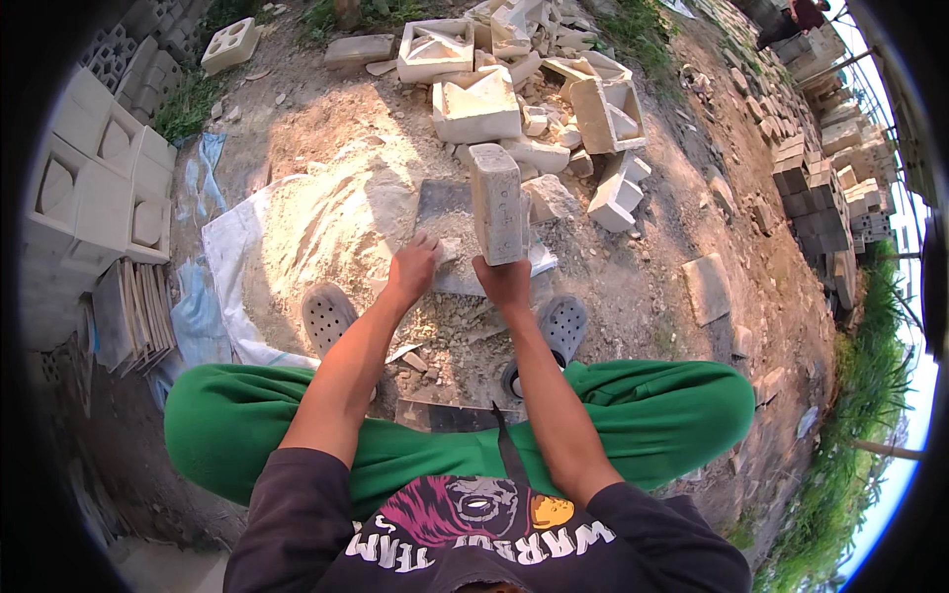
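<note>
My right hand (506,284) is closed around the lower end of a worn, pale rectangular block (497,203), which is raised above the ground. Whether the block has a handle is hidden by the hand. To its left, my left hand (413,267) has its fingers bent around a small pale block fragment (450,249). That fragment rests among crumbs on a dark flat slab (443,201) between my feet. Fine pale rubble (336,212) is heaped beside the left hand, partly on a white woven sack (235,259).
Broken hollow blocks (474,104) are piled just beyond the slab. Whole blocks (99,148) stand stacked at left, near thin leaning boards (133,311). A flat stone (706,289) lies to the right. More blocks (816,203) stand farther right, and a person (794,22) is in the far distance.
</note>
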### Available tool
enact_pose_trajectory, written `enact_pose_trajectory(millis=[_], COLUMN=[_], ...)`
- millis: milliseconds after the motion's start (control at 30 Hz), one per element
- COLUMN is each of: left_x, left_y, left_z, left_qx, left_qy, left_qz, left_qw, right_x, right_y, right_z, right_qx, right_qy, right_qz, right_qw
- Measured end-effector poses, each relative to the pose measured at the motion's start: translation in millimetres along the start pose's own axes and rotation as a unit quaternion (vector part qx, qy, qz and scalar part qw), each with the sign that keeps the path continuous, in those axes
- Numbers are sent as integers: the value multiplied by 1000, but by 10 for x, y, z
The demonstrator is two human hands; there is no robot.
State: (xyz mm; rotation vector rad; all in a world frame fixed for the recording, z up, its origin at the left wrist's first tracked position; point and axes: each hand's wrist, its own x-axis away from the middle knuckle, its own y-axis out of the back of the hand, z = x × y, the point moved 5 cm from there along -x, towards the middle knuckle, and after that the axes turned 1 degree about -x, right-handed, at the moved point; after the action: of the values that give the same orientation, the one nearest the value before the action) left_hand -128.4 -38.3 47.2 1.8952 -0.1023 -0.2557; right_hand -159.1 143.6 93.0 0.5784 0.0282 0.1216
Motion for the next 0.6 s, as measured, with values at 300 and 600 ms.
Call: enact_pose_trajectory(millis=[300,600], left_x=[-10,-21], left_y=[-79,-159], left_z=[50,59], left_qx=[-11,-23], left_qy=[27,12], left_qz=[44,11], left_qw=[999,1000], right_x=[227,94], right_y=[-23,-79], right_z=[-229,-165], right_qx=[106,25], right_qy=[-185,-48], right_qz=[114,18], right_qw=[970,998])
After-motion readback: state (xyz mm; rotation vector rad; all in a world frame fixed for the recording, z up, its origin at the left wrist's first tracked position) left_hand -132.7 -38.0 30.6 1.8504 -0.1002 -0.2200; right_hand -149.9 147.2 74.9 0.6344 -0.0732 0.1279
